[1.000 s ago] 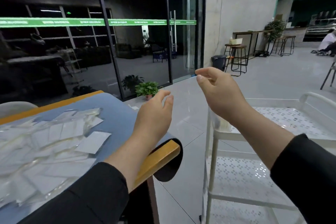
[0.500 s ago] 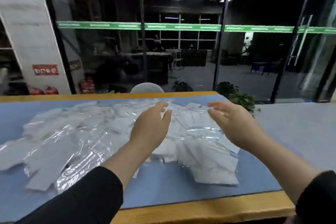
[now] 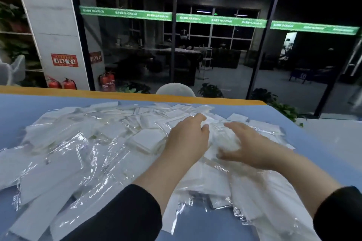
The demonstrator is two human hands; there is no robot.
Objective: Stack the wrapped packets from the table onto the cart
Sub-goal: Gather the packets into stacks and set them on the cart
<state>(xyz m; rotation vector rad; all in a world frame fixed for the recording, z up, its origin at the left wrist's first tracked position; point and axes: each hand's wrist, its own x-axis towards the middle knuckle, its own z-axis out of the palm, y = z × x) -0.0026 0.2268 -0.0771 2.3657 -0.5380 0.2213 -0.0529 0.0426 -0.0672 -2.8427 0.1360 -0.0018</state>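
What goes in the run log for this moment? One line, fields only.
stage: reaching into pile | left hand: open, over wrapped packets | right hand: open, on packets | table: heaped | cart: out of view

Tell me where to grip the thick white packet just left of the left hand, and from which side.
Grip the thick white packet by its two long edges, coming from above: it lies flat atop the pile, its top uncovered, with the left hand right beside it.

green window band (image 3: 221, 19) seemingly mirrored "MAXIMUM", red wall sign (image 3: 64, 60) unreadable
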